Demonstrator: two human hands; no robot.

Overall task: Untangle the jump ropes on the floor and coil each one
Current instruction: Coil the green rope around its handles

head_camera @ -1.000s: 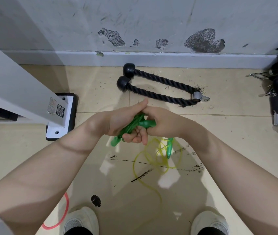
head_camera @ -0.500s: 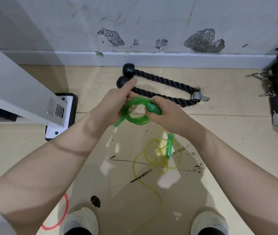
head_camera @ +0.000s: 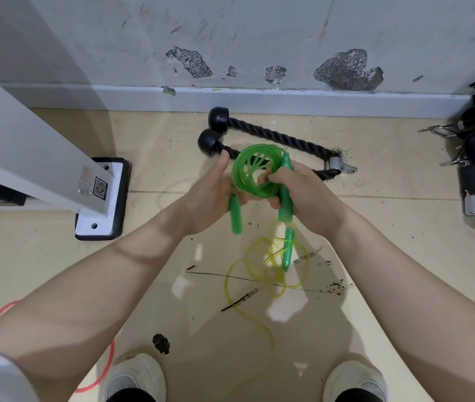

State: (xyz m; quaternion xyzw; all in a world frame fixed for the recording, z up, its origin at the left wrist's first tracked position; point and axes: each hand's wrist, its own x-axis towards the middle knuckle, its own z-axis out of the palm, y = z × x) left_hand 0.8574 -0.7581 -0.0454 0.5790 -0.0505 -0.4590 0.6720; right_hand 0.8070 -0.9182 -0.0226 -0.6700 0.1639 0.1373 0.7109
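A green jump rope (head_camera: 255, 172) is wound into a tight round coil held up between both hands. My left hand (head_camera: 211, 195) grips the coil's left side, and one green handle (head_camera: 235, 214) hangs below it. My right hand (head_camera: 303, 195) holds the coil's right side and grips the second green handle (head_camera: 286, 192) upright, with fingers poked through the coil's middle. On the floor below lies a yellow jump rope (head_camera: 262, 274) in loose loops with a green handle (head_camera: 288, 249). A red rope (head_camera: 105, 369) curves at the lower left, partly hidden by my left arm.
A black braided rope attachment (head_camera: 274, 137) with rubber ends lies by the wall behind my hands. A white machine post on a black-edged base plate (head_camera: 99, 201) stands at the left. Black straps and metal clips (head_camera: 474, 161) lie at the right. My shoes (head_camera: 134, 378) are at the bottom.
Both hands rose and moved away from me. The green rope went from a bunch pressed between my hands to an open round coil facing the camera, with both handles now hanging clear.
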